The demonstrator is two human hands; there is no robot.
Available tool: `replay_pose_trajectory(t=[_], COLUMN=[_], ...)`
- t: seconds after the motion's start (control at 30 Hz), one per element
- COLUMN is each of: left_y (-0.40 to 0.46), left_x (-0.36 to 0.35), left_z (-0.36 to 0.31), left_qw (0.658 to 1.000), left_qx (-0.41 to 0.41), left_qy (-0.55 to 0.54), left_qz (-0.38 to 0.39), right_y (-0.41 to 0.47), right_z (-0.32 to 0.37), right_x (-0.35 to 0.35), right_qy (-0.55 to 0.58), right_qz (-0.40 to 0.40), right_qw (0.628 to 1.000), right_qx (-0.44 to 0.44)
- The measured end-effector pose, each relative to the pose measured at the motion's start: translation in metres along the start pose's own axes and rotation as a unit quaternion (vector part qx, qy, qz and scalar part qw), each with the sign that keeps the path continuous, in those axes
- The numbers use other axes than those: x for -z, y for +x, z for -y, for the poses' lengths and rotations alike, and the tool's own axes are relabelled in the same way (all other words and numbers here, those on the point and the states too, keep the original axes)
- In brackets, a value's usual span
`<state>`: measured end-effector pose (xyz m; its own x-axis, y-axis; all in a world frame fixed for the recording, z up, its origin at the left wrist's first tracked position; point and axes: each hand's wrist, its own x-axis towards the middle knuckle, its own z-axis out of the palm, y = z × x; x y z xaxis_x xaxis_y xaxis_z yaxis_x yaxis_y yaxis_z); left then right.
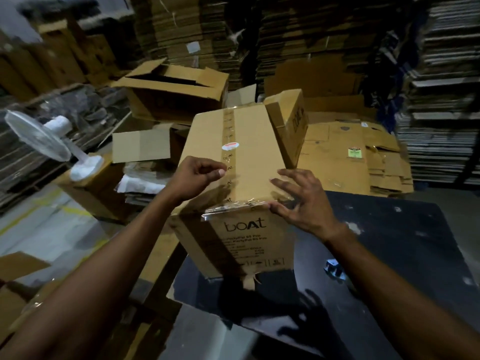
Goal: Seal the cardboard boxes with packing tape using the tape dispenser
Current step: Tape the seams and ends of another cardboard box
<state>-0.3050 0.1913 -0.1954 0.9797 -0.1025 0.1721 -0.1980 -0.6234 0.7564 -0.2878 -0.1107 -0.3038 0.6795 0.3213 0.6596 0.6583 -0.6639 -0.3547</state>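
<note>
The boat-branded cardboard box (241,162) stands at the near left corner of the dark table (389,242), tilted slightly, with its closed top face toward us. We see a strip of printed packing tape (229,141) already running along the centre seam of that face from the far edge to the near edge, and a band of clear tape (244,206) lying wrinkled across the near top edge and over onto the front panel. Our left hand (197,175) rests on the top face beside the centre strip with its fingers curled in and the thumb tip at the tape; whether this grip pinches a tape end we cannot tell. Our right hand (298,201) is spread with relaxed fingers, holding nothing, its fingertips touching the near right corner over the clear band. We judge that this box's top is sealed or nearly so, and that the current step is smoothing the tape down. The tape dispenser is not in view in either hand; a small blue-and-white object (335,270) lies on the table to the right, too blurred to identify. An open cardboard box (171,92) at the far left, flaps up and untaped, and flattened cartons (363,157) at the right suggest that further boxes remain to be sealed.
</note>
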Motion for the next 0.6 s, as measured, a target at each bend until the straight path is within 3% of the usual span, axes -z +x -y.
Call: replay_pose_trajectory(t=[0.13,0.27,0.47,0.6], left_y=[-0.024,-0.052,-0.074,-0.072], left_x=[0.03,0.058,0.073,0.078], left_z=[0.037,0.081,0.123,0.129], left_qw=[0.996,0.993,0.997,0.991], left_qx=[0.037,0.05,0.0,-0.037], left_qy=[0.026,0.004,0.025,0.082], left_qz=[-0.078,-0.103,0.069,0.104], right_y=[-0.002,-0.008,0.001,0.016], right_z=[0.022,0.013,0.059,0.116], right_x=[-0.032,-0.033,-0.03,-0.073], right_qy=[-0.079,-0.116,-0.202,-0.204], right_qz=[0.01,-0.009,0.018,0.038], right_qw=[0.996,0.991,0.975,0.977], right_qx=[0.029,0.072,0.087,0.054])
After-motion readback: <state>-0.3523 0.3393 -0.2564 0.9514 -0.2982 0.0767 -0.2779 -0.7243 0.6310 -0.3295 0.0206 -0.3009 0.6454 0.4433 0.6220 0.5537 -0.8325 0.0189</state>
